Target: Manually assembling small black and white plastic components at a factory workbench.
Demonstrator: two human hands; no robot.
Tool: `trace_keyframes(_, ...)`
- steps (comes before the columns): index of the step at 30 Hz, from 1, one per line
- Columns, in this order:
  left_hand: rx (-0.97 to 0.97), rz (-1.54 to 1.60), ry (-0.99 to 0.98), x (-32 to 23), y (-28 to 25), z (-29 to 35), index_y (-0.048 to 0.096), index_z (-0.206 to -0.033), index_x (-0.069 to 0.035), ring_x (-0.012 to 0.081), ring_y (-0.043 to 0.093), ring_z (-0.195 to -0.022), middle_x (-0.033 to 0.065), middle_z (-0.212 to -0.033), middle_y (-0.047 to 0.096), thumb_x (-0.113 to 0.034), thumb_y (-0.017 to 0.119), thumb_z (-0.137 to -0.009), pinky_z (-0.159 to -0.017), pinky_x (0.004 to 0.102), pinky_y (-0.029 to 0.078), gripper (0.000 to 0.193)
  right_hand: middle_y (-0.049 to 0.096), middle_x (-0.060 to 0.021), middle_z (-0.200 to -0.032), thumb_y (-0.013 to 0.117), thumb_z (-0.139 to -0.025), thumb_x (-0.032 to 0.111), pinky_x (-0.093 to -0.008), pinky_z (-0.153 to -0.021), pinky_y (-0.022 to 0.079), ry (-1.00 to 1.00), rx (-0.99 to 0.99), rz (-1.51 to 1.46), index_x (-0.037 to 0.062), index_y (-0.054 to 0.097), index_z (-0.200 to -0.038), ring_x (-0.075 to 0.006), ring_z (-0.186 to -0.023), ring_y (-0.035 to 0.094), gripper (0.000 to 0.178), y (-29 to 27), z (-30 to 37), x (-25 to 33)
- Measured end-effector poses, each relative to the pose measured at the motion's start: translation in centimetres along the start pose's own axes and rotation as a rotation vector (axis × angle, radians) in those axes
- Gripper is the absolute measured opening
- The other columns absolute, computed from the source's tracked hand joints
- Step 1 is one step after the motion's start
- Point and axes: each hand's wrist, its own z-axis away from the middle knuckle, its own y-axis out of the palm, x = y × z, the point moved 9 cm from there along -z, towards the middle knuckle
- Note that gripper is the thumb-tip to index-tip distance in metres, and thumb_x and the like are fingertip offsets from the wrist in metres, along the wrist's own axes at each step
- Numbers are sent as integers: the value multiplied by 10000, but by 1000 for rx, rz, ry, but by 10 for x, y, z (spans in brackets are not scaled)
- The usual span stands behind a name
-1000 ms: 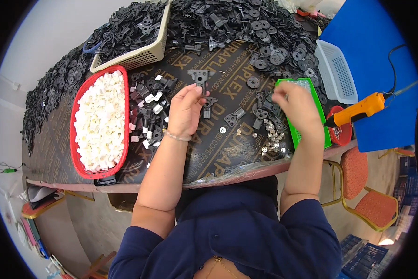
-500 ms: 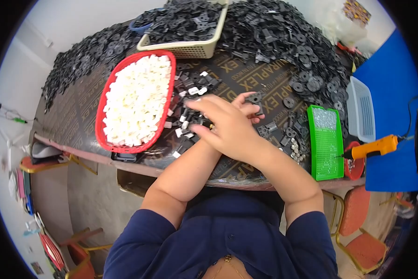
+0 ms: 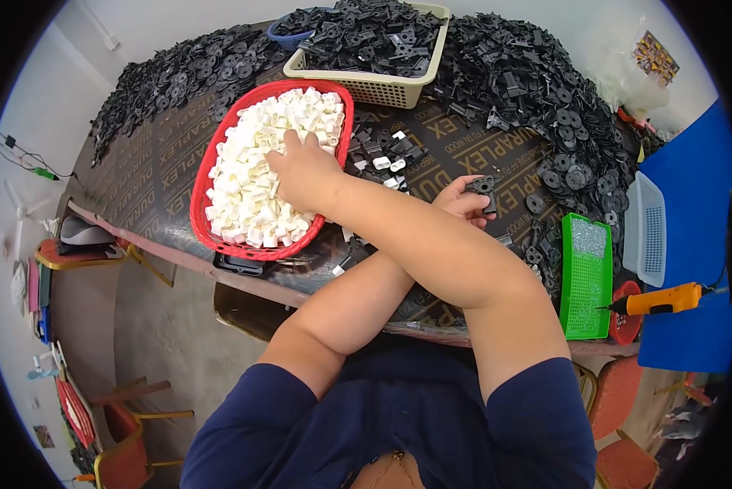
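Observation:
My forearms are crossed, the right one lying over the left. My left hand [image 3: 461,204], reaching to the right over the table, grips a small black plastic part [image 3: 483,186] with a round end between thumb and fingers. Over on the left, my right hand [image 3: 307,169] is in the red basket [image 3: 201,216], which is heaped with small white plastic pieces [image 3: 256,196]. Its fingers are spread and dip among the pieces; whether they touch one cannot be made out. Loose black parts with white pieces [image 3: 386,159] lie on the table just right of this basket.
Behind stands a cream basket [image 3: 366,88] full of black parts, with large black heaps [image 3: 520,77] either side. At right are a green tray [image 3: 586,314] of small metal bits, an orange electric screwdriver [image 3: 663,299], a red bowl [image 3: 626,326] and a pale blue basket [image 3: 647,236].
My right hand has moved left from above the loose parts into the red basket. The left hand still holds the black part, slightly further right in the picture. The whole view has shifted somewhat.

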Motion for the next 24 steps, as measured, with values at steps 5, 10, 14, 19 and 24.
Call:
trace_keyframes(5, 31, -3, 7, -2, 4, 2, 475, -1350, -96, 189, 657, -866, 64, -1032, 644, -79, 657, -910, -731, 296, 521, 477, 465, -238, -1270, 693, -810, 134, -464, -854, 554, -13, 8, -10, 88, 631, -1184, -411, -1073, 584, 382, -4, -2, -1)
trace_keyframes(10, 8, -24, 54, -4, -6, -3, 436, -1395, -71, 163, 673, -831, 93, -994, 665, -79, 676, -899, -663, 272, 549, 551, 505, -219, -1221, 674, -827, 109, -447, -903, 526, -11, -7, -236, 79, 638, -1147, -381, -963, 642, 324, -4, -7, -7)
trace_keyframes(14, 19, -84, 25, 1, -2, -4, 442, -1387, -81, 189, 676, -854, 84, -1020, 659, -69, 704, -883, -702, 302, 564, 568, 547, -226, -1172, 664, -832, 135, -425, -885, 518, -4, -215, -514, 74, 643, -1118, -355, -939, 646, 294, -27, -7, -32)
trace_keyframes(19, -15, -113, -16, 4, -2, -2, 411, -1414, -61, 206, 680, -863, 78, -975, 655, -71, 726, -877, -749, 324, 579, 623, 598, -184, -1082, 672, -841, 186, -376, -840, 501, -72, -483, -625, 60, 649, -1066, -287, -922, 628, 258, -86, 15, -57)
trace_keyframes(24, -13, -64, 164, -11, -5, 8, 433, -1372, -57, 185, 641, -970, 72, -1057, 624, -75, 703, -901, -855, 328, 549, 543, 610, -111, -1073, 707, -839, 157, -316, -891, 475, 7, -567, -801, 65, 656, -1081, -214, -1004, 601, 264, -129, 113, -80)
